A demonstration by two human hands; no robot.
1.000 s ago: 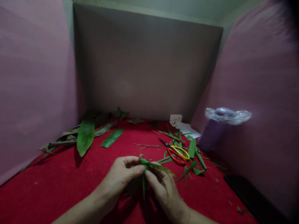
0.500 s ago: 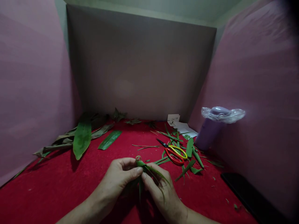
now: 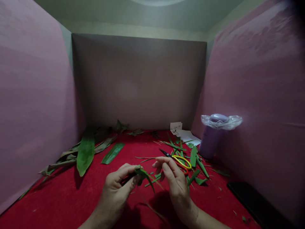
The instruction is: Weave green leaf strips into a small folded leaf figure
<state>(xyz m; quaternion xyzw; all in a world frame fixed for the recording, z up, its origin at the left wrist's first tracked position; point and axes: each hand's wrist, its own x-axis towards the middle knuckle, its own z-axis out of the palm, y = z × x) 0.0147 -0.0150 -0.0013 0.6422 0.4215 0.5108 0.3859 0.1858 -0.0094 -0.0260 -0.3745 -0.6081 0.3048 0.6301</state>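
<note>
My left hand (image 3: 121,187) pinches a folded green leaf (image 3: 141,171) between thumb and forefinger, and thin strips hang from it to the right. Part of the leaf is hidden behind the fingers. To its right, my right hand (image 3: 175,181) is raised apart from the leaf, fingers loosely bent and spread, with nothing visible in it. Just beyond that hand lie scissors (image 3: 181,161) with one yellow and one red handle; the hand partly covers the red one. A thin, blurred strip (image 3: 153,210) shows low between my hands.
Cut leaf strips (image 3: 193,156) lie around the scissors. At left are a broad green leaf (image 3: 85,156), dried leaves (image 3: 63,162) and a cut leaf piece (image 3: 113,153). White papers (image 3: 188,136), a lilac container with plastic (image 3: 211,140) and a black flat object (image 3: 252,200) are at right.
My right hand has let go of the leaf and moved right, its fingers opening. My left hand keeps the leaf and has shifted slightly left. The view has tilted up a little.
</note>
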